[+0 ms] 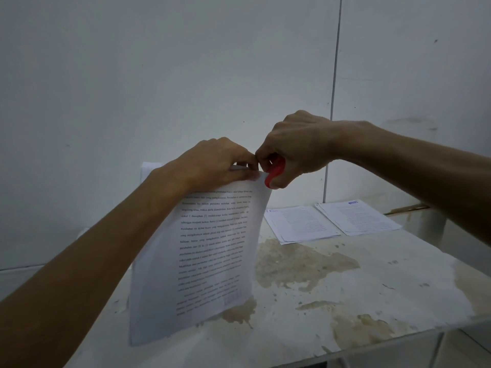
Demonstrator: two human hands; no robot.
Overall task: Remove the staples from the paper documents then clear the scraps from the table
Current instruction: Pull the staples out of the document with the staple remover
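**Staple being worked at the held document's top corner**

The left hand (212, 166) pinches the document (202, 258) upright above the table (372, 282). The right hand (295, 147) grips a red remover (273, 173) at its top right corner. A hard pull could tear the corner; the staple may drop unseen. Two stacks (332, 221) lie at the far edge.

Dim rm: pale wall (159, 62), stained table (345, 274).

The staple itself is hidden by the left hand (215, 166); the red tool (275, 172) is mostly covered by the right hand (297, 147).
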